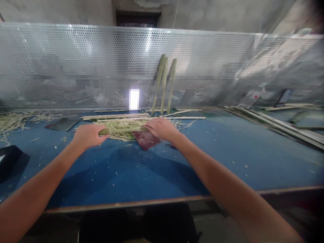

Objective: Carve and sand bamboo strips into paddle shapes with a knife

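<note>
I've got the green bamboo stick (123,130) grasped crosswise, long axis left-right: left hand (88,136) on one end, right hand (160,130) on the other, over shavings (118,125) near the blue worktop's (121,172) far edge.

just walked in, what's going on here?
One person is holding a green bamboo stick level over a blue work table, with the left hand at one end and the right hand at the other. Beneath it lie pale bamboo shavings and a reddish sheet of what looks like sandpaper. Long bamboo strips lie just beyond, and three bamboo pieces lean against a perforated metal screen.
</note>
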The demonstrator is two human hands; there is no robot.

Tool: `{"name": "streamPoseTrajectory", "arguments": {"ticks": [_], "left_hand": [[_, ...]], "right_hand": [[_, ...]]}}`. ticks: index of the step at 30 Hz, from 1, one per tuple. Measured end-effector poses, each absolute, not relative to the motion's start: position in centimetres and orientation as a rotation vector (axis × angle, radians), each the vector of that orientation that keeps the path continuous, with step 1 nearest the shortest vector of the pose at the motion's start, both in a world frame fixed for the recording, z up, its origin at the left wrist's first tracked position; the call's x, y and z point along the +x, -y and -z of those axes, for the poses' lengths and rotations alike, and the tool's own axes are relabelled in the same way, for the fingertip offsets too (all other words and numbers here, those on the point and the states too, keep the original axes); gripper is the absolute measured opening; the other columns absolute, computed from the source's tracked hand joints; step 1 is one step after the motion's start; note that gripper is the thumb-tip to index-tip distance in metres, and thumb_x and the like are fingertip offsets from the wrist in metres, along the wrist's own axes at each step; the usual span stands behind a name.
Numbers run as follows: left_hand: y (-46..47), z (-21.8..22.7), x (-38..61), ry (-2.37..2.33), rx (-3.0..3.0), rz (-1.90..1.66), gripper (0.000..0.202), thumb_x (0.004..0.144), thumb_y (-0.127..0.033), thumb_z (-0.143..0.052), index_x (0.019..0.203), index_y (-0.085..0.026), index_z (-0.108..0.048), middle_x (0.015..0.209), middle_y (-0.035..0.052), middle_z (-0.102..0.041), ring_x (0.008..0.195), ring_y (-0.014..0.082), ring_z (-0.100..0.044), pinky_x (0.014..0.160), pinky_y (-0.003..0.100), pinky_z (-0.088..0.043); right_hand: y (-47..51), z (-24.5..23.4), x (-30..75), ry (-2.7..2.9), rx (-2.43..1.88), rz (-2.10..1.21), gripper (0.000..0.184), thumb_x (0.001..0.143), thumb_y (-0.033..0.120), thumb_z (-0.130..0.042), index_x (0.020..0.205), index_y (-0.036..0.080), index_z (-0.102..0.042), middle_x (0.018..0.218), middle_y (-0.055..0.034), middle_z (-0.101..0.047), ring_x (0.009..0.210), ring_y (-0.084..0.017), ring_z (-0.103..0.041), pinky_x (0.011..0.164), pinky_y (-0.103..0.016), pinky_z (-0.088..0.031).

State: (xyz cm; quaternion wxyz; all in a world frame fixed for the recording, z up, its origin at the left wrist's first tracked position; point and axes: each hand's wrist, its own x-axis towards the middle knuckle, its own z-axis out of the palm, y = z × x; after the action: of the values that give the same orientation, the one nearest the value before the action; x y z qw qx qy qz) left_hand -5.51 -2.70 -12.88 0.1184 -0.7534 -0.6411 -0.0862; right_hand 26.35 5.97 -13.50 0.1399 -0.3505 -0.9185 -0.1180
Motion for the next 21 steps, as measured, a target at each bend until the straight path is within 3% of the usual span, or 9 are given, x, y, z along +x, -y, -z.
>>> {"name": "streamPoseTrajectory", "arguments": {"ticks": [13,21], "left_hand": [[2.8,13.1,-5.2,1.89,-2.224,0.31,0.041,0.085,-0.058,-0.05,0.097,-0.027,-0.073,0.079,0.0035,-0.075,0.068,0.0224,-0.064,0.053,0.027,-0.035],[2.8,13.1,-5.3,1.891,-2.212,0.294,0.04,0.085,-0.058,-0.05,0.096,-0.028,-0.072,0.079,0.0036,-0.075,0.068,0.0234,-0.065,0.052,0.027,-0.034]], "right_hand": [[-6.6,13.6,26.5,2.558,-1.155,0.428,0.033,0.099,0.025,-0.036,0.095,0.019,-0.068,0.093,-0.012,-0.073,0.087,-0.025,-0.065,0.077,-0.039,-0.043],[-7.2,13.7,27.6,2.351,-1.343,0.319,0.039,0.102,0.036,-0.026,0.096,0.019,-0.061,0.078,-0.0102,-0.068,0.063,-0.021,-0.057,0.056,-0.034,-0.032]]}}
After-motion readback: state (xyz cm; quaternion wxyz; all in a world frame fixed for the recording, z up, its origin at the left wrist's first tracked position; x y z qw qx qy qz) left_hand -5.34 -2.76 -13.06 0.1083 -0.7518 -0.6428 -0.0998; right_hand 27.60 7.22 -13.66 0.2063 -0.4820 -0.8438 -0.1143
